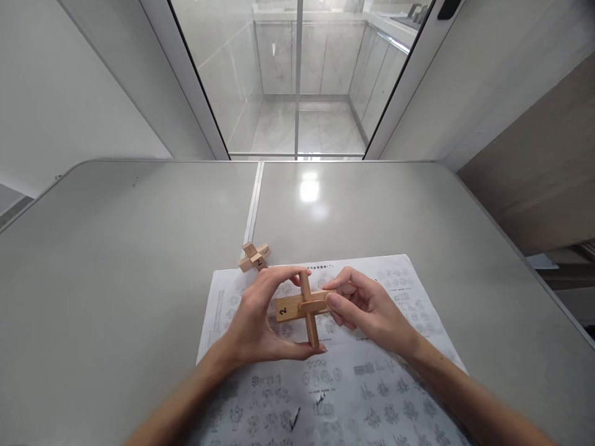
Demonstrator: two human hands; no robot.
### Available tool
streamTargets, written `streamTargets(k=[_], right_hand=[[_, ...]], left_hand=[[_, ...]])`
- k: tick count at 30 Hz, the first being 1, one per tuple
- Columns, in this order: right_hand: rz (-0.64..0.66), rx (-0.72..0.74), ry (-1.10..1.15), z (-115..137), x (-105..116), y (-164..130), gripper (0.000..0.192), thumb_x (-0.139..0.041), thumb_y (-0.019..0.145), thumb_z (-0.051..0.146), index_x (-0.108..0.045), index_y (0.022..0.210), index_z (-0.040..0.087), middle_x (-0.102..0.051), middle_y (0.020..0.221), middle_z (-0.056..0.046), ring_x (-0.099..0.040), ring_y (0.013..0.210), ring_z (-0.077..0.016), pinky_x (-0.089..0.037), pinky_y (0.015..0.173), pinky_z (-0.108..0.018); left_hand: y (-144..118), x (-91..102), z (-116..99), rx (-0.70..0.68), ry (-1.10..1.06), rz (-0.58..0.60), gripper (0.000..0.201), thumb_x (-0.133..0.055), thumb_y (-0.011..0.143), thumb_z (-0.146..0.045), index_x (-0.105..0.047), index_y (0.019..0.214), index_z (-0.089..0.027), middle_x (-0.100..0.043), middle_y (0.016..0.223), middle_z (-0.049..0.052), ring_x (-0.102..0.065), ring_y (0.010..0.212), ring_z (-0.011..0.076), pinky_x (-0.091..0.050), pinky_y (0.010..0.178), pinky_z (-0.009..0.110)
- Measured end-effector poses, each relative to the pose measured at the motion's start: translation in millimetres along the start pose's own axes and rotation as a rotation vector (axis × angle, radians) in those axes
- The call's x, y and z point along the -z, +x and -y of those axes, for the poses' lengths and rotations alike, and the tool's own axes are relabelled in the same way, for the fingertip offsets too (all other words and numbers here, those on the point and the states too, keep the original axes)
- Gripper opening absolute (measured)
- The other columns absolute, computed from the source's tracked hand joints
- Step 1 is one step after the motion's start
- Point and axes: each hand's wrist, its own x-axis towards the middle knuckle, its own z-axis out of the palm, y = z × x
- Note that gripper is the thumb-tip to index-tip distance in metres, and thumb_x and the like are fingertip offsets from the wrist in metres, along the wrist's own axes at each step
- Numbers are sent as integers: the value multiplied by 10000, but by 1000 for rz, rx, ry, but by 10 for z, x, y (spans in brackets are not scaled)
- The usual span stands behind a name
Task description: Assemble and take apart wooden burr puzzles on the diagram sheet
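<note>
Beyond the left hand (260, 322), the small wooden block cluster (255, 256) is the only obstacle on the desk (116, 260), lying at the printed sheet's (353, 384) far corner. Left of the hands, right of them, and farther ahead toward the glass door (297, 80), the surface lies open.

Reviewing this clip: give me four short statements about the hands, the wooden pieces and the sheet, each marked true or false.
1. Both hands hold the wooden cross. True: the left hand grips the upright bar, the right hand the flat bar's end.
2. The flat bar bears the number 5. False: it shows a 2.
3. A second small wooden assembly lies on the table beyond the left hand. True.
4. The printed sheet is blank. False: rows of small diagrams cover it.
</note>
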Motion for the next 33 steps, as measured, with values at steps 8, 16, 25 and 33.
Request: streamTargets(k=[8,16,25,33], right_hand=[[-30,176,-269,-18,-1,-23,218,-727,1005,427,-680,1159,280,-538,682,53,-560,613,-160,-551,624,-330],[-110,511,-523,-113,-12,-11,109,-673,1053,370,-686,1074,264,-709,828,-30,-624,657,-180,-528,564,-325],[-87,563,-552,-79,-38,-8,79,-633,1060,207,-664,1070,279,-726,837,-12,-640,654,-166,-516,559,-308],[-144,485,-522,-48,-47,-35,78,-617,1060,195,-660,1035,254,-649,755,15,-606,635,-152,-501,565,-283]], left_hand=[[-24,12,39,202,-222,90,838,-935,685,-560,-583,1391,-279,-741,1215,110,-715,1107,332,-588,995,497],[19,-8,-5,316,-348,196,662,-700,815,-780,-660,1183,-232,-728,974,58,-694,827,257,-580,750,384],[7,5,-13,369,-378,224,848,-501,828,-950,-635,1277,-243,-718,924,61,-692,801,261,-581,711,393],[-70,-29,42,192,-233,122,1111,-990,646,-500,-409,1584,-370,-666,1415,118,-697,1224,352,-593,1060,544]])
